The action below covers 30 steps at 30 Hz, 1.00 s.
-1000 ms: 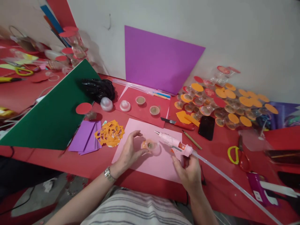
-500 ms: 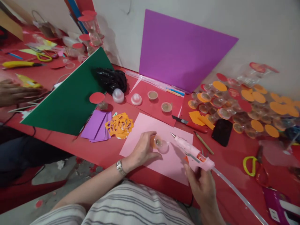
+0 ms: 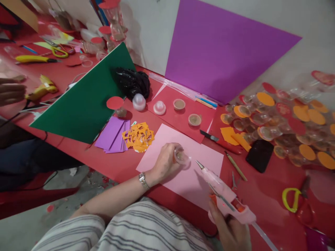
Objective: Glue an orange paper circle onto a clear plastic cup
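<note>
My left hand [image 3: 164, 162], with a metal watch at the wrist, is closed around a small clear plastic cup [image 3: 182, 157]. The cup is held above a pink sheet [image 3: 206, 157], its rounded clear part towards the right. In my right hand [image 3: 231, 226] is a pink hot glue gun [image 3: 218, 186], and a clear glue stick [image 3: 264, 237] trails from its back end. The metal nozzle points up and left at the cup, with a small gap between them. My fingers hide part of the cup and of the glue gun's handle.
Sand-filled cups [image 3: 195, 120] stand on a red sheet. A green board [image 3: 86, 101] rises at left, with another person's hand [image 3: 12, 91] and a yellow glue gun [image 3: 42, 89] beyond. A cutter [image 3: 222, 142], scissors [image 3: 291, 200] and orange-topped pieces [image 3: 307, 152] lie right.
My left fingers have closed around the cup and turned it. The glue gun sits lower and further right in view. The view has shifted, and the other person's hand is apart from the yellow glue gun.
</note>
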Each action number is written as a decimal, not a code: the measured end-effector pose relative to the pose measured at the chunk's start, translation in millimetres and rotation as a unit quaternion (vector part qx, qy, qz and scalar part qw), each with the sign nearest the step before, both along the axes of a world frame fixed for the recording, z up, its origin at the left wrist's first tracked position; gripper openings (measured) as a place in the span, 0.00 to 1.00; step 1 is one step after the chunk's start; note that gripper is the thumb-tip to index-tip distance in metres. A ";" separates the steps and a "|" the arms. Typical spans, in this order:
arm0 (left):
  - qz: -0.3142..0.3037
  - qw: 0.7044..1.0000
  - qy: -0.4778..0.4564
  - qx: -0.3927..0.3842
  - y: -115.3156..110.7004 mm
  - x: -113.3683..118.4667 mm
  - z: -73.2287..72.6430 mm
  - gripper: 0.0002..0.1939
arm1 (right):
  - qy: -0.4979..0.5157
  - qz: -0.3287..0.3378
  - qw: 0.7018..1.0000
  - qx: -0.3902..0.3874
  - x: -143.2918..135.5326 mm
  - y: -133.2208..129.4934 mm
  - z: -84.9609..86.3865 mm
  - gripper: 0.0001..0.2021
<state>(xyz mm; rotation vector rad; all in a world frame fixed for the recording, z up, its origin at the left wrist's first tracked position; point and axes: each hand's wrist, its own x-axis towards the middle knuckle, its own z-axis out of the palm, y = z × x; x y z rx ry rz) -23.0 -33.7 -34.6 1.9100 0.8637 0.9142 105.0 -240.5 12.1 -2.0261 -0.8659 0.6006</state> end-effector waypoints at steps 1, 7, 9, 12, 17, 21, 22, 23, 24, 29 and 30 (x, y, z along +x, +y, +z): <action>0.006 1.000 0.006 0.004 0.7 0.0 -1.2 0.17 | -0.007 0.014 1.000 -0.004 1.3 -1.5 -3.4 0.21; 0.010 0.998 0.064 0.002 3.1 1.1 -9.4 0.19 | -0.121 0.082 0.989 0.033 12.8 -4.8 -22.8 0.21; 0.011 0.997 0.068 0.014 3.1 1.2 -10.6 0.20 | -0.133 0.121 0.983 0.038 20.1 -7.5 -27.0 0.20; 0.003 0.997 0.074 0.029 3.3 1.2 -9.4 0.22 | -0.134 0.209 0.968 0.032 30.8 -12.0 -30.4 0.16; 0.005 0.994 0.098 0.037 3.6 0.9 -4.6 0.23 | -0.138 0.218 0.965 0.047 30.6 -7.6 -26.5 0.17; 0.002 0.995 0.087 0.048 2.7 0.1 -5.0 0.27 | -0.199 0.233 0.951 0.049 23.1 -0.7 -20.4 0.12; 0.000 0.995 0.084 0.051 2.6 -0.1 -5.6 0.27 | -0.208 0.233 0.949 0.045 22.4 -0.7 -20.1 0.12; -0.002 0.995 0.083 0.053 2.5 -0.4 -6.2 0.27 | -0.214 0.233 0.948 0.041 22.5 -1.4 -20.5 0.12; -0.004 0.995 0.084 0.053 2.5 -0.7 -6.7 0.27 | -0.223 0.233 0.946 0.039 23.5 -2.7 -21.5 0.12; -0.009 0.994 0.096 0.047 2.6 -1.6 -5.9 0.26 | -0.273 0.261 0.924 0.056 35.4 -10.5 -29.3 0.16; -0.009 0.994 0.096 0.049 2.6 -1.5 -5.2 0.25 | -0.287 0.274 0.916 0.057 37.4 -11.3 -30.1 0.16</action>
